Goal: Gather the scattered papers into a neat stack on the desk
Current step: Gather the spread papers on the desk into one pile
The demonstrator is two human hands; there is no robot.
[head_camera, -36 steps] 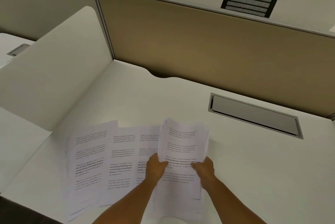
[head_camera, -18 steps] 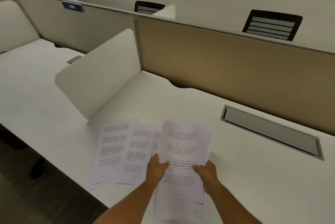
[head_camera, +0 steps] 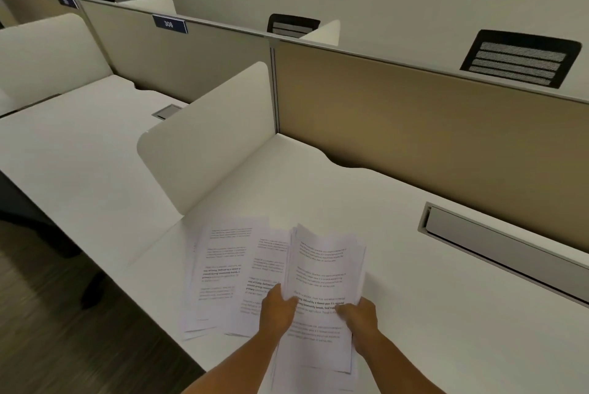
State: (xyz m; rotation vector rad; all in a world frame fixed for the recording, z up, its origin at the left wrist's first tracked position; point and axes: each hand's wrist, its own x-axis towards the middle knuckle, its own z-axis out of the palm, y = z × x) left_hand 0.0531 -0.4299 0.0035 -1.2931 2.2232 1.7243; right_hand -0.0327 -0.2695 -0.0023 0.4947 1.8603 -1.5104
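A bundle of printed white papers (head_camera: pixel 325 269) is held over the white desk (head_camera: pixel 430 314), its far end lifted and slightly fanned. My left hand (head_camera: pixel 277 310) grips the bundle's left edge and my right hand (head_camera: pixel 358 318) grips its right edge, thumbs on top. To the left, several loose printed sheets (head_camera: pixel 220 272) lie overlapping flat on the desk, reaching the front edge. The bundle covers part of the nearest loose sheet.
A white side divider (head_camera: pixel 204 145) stands left of the papers. A tan back panel (head_camera: pixel 430 125) runs behind the desk. A grey cable tray lid (head_camera: pixel 497 243) is set into the desk at right. Dark floor (head_camera: pixel 63 330) lies left of the desk edge.
The view has swung left and up, showing more of the neighbouring desk and floor. Both hands keep their grip on the bundle; the loose sheets stay where they were.
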